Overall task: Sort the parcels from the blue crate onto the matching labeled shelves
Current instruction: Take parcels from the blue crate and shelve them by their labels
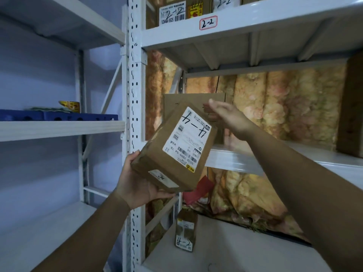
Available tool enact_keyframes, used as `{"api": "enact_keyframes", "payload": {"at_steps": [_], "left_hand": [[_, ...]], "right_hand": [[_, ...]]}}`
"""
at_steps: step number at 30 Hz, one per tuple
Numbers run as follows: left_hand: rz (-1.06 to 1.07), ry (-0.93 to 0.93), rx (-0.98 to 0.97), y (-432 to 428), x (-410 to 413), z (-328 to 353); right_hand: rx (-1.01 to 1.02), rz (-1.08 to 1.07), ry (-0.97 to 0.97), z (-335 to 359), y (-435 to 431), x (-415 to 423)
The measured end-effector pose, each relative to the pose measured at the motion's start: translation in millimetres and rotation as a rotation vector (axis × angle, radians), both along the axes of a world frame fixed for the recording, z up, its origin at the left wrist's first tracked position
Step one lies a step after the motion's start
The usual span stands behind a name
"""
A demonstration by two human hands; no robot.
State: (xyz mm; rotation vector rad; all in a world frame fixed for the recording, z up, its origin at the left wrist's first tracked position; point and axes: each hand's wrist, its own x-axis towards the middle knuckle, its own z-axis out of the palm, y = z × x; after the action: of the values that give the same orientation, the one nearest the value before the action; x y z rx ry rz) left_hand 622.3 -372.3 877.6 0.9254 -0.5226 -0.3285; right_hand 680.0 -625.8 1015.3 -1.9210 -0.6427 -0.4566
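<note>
White steel shelving [135, 79] fills the frame, backed by a yellow-and-pink floral cloth [275, 107]. At centre, a person's left hand [137, 185] grips a brown cardboard parcel [176, 152] by its lower corner, fingers curled beneath it and thumb on its side, holding it tilted in the air in front of the middle shelf [235, 160]. The parcel's white shipping label [186, 138] faces the camera with a handwritten code upside down.

The right hand [225, 116] reaches past the parcel with fingers loosely extended and holding nothing, at the face of a flat cardboard box [188, 101] standing on the middle shelf; whether it touches the box cannot be told.

Above, a red-bordered tag reading "2-2" [208, 22] marks the upper shelf edge, where a box marked "2-2" [172, 13] sits. On the bottom shelf stands a small parcel marked "4-2" [185, 232]. A blue plastic crate [59, 115] rests on the left-hand unit.
</note>
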Motion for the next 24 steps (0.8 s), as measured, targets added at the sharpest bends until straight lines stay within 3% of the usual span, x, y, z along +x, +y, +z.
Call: {"api": "enact_keyframes", "payload": {"at_steps": [4,8,12,14,17,21,24], "left_hand": [[0.001,0.119,0.025,3.7,-24.0,9.1],[0.107,0.234,0.005,14.9,-53.5,22.9],[-0.029,0.343,-0.014,28.3,-94.2,33.8],[-0.038,0.353,-0.036,31.4,-103.5,28.9],[0.119,0.338,-0.033,33.2,-114.3,18.5],[0.22,0.344,-0.195,20.7,-123.5,7.3],[0.249,0.231,-0.104,4.3,-129.4,-3.2]], "right_hand": [[0.01,0.203,0.211,-5.4,15.0,-40.3],[0.031,0.18,0.221,-19.6,34.2,-73.5],[0.133,0.207,0.255,-47.9,53.2,-100.0],[0.177,0.201,0.277,-57.7,57.3,-116.8],[0.131,0.091,0.339,-69.3,55.8,-145.3],[0.178,-0.043,0.286,-91.0,51.0,-179.9],[0.209,-0.083,0.298,-102.0,41.9,-206.4]]}}
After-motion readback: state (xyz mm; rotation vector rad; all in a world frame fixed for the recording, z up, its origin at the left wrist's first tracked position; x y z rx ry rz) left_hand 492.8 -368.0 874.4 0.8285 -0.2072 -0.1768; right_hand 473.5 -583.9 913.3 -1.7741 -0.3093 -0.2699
